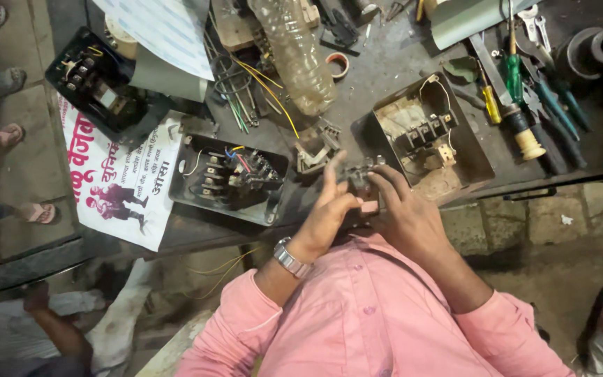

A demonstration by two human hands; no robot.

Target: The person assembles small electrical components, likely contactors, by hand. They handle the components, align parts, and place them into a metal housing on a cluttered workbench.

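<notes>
Hands meet at frame centre over the bench edge; left hand (331,209), wrist bent, fingers half spread, thumb pressing a small grey electrical part (361,179); right hand (405,213) pinches it from the other side, beside the open switch box (433,139).

Clear glossy plastic bottle (296,59), matt grimy metal bench (385,63), shiny steel wristwatch (290,259).

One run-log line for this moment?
left hand: on small electrical part | right hand: gripping same part | open switch box: behind hands | plastic bottle: lying on bench
</notes>
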